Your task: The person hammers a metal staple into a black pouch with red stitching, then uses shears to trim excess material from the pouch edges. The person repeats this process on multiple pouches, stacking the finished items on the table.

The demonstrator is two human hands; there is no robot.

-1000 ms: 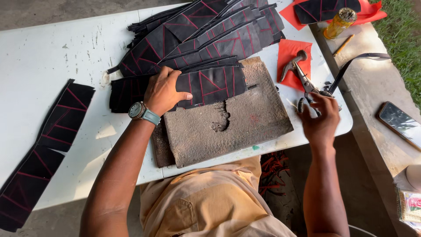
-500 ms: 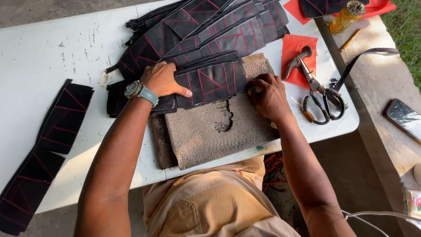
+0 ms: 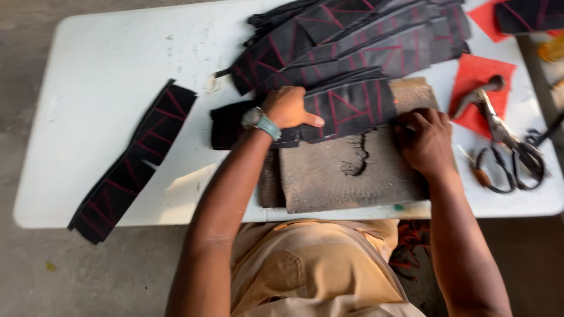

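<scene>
Since the earlier frame, the right hand (image 3: 427, 142) has stayed at the near right end of the black strip with red stitching (image 3: 346, 108), settling lower with its fingers curled onto that end; the left hand has barely shifted.

Left to right: a separate black stitched strip (image 3: 132, 161) lies alone at the left of the white bench (image 3: 106, 64), well apart from the work. The left hand (image 3: 289, 107), a watch on its wrist, presses flat on the middle of the worked strip, palm down, fingers extended and not closed around anything. That strip lies across the far edge of a worn brown leather pad (image 3: 346, 176). A heap of similar strips (image 3: 352, 41) sits just beyond it. The right hand's grip appears pinched on the strip's end, though the fingertips are partly hidden. Further right, a hammer (image 3: 479, 97) rests on a red sheet (image 3: 479, 73), with scissors (image 3: 511, 158) nearby.

Judgement: the step in hand is aligning or smoothing the strip on the pad. The next move calls for holding the left hand steady while the right squares the end.
</scene>
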